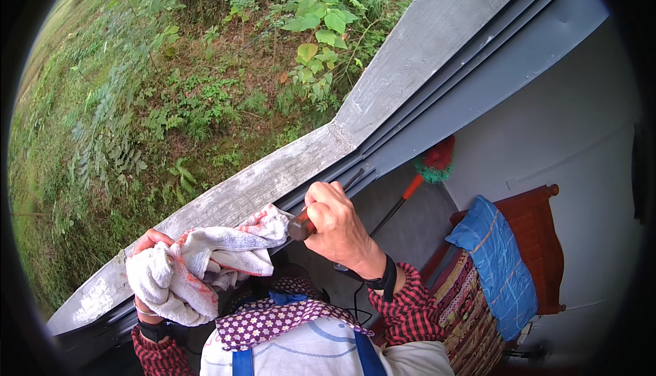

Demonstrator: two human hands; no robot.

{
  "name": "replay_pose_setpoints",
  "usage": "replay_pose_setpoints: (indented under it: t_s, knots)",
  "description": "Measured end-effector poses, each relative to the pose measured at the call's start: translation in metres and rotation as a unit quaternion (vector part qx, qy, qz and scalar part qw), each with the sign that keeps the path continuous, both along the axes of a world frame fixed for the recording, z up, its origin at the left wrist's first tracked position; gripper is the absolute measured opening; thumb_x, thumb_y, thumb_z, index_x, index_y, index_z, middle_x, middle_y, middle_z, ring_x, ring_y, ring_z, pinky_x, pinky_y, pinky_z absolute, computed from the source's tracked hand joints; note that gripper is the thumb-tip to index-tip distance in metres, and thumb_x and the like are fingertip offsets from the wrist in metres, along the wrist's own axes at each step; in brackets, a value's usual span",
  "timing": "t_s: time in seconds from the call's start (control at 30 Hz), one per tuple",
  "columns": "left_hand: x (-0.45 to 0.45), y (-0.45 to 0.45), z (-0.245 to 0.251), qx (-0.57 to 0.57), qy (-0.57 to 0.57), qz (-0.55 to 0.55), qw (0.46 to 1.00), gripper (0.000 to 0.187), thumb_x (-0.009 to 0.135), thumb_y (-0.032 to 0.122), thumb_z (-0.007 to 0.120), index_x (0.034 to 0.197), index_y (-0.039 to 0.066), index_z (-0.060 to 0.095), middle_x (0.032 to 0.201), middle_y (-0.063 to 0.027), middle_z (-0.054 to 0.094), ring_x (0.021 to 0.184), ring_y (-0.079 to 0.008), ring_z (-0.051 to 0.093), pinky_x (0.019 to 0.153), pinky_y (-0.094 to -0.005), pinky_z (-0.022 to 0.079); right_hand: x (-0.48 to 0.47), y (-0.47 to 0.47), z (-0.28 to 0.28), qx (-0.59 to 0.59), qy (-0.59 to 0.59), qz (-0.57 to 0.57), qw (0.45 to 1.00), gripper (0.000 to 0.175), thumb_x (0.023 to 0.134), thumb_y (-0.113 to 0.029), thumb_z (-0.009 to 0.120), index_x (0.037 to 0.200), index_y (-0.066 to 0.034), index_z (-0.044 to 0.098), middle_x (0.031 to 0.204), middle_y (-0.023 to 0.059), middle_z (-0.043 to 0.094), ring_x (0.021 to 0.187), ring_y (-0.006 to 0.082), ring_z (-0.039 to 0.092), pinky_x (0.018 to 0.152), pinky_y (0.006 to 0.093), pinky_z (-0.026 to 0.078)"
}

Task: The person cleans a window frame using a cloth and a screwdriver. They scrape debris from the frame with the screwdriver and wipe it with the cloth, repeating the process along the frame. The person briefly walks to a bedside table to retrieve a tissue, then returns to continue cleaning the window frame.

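Observation:
My left hand [148, 241] grips a white terry towel [205, 253] with orange-red markings. The bunched cloth covers most of that hand, and its far end lies over the window frame's edge. In my right hand [335, 222] is a hand tool, likely a screwdriver, with a brown handle [301, 225] whose butt points toward the towel. Its thin dark shaft [354, 178] reaches to the grey metal window track [366, 156] at the corner of the frame. Whether the tip touches the track, I cannot tell. Beyond the track runs a rough concrete sill [256, 186].
Outside the sill is a slope with dense plants [205, 94]. Indoors, a red and green brush [435, 160] on a long pole leans near the wall. A wooden bed [538, 248] with a blue pillow [494, 268] and a patterned cover [464, 314] stands to the right.

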State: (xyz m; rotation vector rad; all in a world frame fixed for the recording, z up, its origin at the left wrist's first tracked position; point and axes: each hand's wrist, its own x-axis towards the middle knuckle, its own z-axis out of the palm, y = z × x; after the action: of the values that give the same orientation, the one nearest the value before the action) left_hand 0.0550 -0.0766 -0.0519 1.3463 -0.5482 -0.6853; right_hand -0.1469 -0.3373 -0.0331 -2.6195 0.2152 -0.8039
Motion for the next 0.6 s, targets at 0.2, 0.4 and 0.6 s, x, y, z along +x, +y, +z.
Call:
replay_pose_setpoints:
  t_s: [0.2, 0.4, 0.6]
  knots:
    - [0.003, 0.002, -0.002, 0.063, -0.032, 0.018, 0.997, 0.03, 0.086, 0.029, 0.074, 0.091, 0.002, 0.062, 0.083, 0.0015, 0.063, 0.074, -0.0044, 0.054, 0.067, -0.0203, 0.044, 0.002, -0.008, -0.01, -0.033, 0.025, -0.02, 0.999, 0.024, 0.057, 0.0, 0.069, 0.064, -0.0054, 0.047, 0.079, 0.0115, 0.048, 0.08, 0.0303, 0.054, 0.075, 0.0419, 0.041]
    - [0.003, 0.004, -0.004, 0.05, -0.013, 0.022, 0.998, 0.027, 0.085, 0.026, 0.074, 0.09, 0.003, 0.062, 0.082, 0.0019, 0.063, 0.073, -0.0041, 0.054, 0.066, -0.0201, 0.044, -0.002, -0.008, -0.014, -0.047, 0.055, 0.003, 0.997, 0.021, 0.061, -0.001, 0.067, 0.063, -0.0059, 0.047, 0.076, 0.011, 0.047, 0.078, 0.0298, 0.053, 0.074, 0.0419, 0.04]
    - [0.003, 0.004, -0.004, 0.041, -0.016, 0.012, 0.999, 0.029, 0.084, 0.028, 0.074, 0.09, 0.003, 0.063, 0.083, 0.0006, 0.063, 0.073, -0.0052, 0.055, 0.066, -0.0212, 0.045, -0.005, -0.004, -0.011, -0.066, 0.092, 0.02, 0.993, 0.02, 0.064, -0.003, 0.067, 0.062, -0.0057, 0.047, 0.077, 0.0111, 0.047, 0.076, 0.0288, 0.053, 0.073, 0.041, 0.039]
